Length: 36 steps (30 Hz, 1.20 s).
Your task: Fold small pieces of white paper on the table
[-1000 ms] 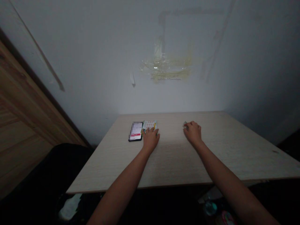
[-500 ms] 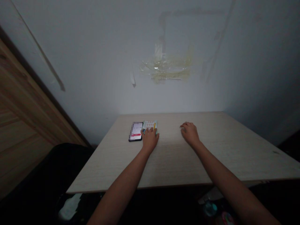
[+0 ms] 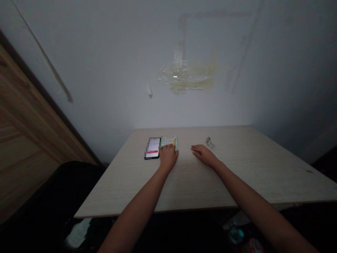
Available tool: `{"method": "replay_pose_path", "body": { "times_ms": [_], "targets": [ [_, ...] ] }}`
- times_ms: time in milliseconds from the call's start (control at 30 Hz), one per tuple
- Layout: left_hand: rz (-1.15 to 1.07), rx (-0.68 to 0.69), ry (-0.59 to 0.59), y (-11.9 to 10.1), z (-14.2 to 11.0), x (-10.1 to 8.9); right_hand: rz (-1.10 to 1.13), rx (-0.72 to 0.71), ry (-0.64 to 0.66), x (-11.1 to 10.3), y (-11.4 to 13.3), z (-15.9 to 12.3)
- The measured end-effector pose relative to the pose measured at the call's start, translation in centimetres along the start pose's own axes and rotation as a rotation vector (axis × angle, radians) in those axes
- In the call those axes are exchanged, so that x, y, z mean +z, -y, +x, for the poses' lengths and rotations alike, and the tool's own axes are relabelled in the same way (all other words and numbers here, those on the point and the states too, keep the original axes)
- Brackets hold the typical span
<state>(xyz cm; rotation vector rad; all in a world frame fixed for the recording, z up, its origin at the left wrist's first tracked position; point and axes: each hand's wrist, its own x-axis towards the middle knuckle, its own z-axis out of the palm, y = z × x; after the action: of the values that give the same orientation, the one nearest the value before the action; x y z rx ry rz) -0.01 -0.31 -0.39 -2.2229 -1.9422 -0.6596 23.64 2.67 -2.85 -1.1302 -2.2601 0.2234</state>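
My left hand rests on the near edge of a small colourful packet lying flat on the pale wooden table, fingers curled onto it. A phone with a lit screen lies just left of the packet. My right hand lies low on the table with its fingers stretched out toward the left, holding nothing. A small crumpled wrapper sits on the table just beyond and right of that hand.
The table stands against a white wall with old tape marks. A wooden door or panel fills the left side. Dark clutter, white paper and a bottle lie on the floor under the table's front edge.
My right hand let go of the small wrapper, which stays on the table, and slid left toward my left hand. The left hand has stayed on the packet.
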Motion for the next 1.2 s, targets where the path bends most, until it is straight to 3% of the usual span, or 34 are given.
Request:
{"method": "replay_pose_path", "body": {
  "times_ms": [633,967,1200],
  "targets": [
    [-0.064,0.002,-0.062,-0.2,0.4,-0.5,0.061,0.046,0.000,-0.4,-0.1,0.0],
    [-0.284,0.135,-0.054,-0.7,0.3,0.4,0.098,0.033,-0.032,-0.4,0.3,0.0],
    [-0.425,0.224,-0.013,-1.3,0.3,0.8,0.128,-0.079,-0.018,-0.2,0.7,0.3]
  ]
}}
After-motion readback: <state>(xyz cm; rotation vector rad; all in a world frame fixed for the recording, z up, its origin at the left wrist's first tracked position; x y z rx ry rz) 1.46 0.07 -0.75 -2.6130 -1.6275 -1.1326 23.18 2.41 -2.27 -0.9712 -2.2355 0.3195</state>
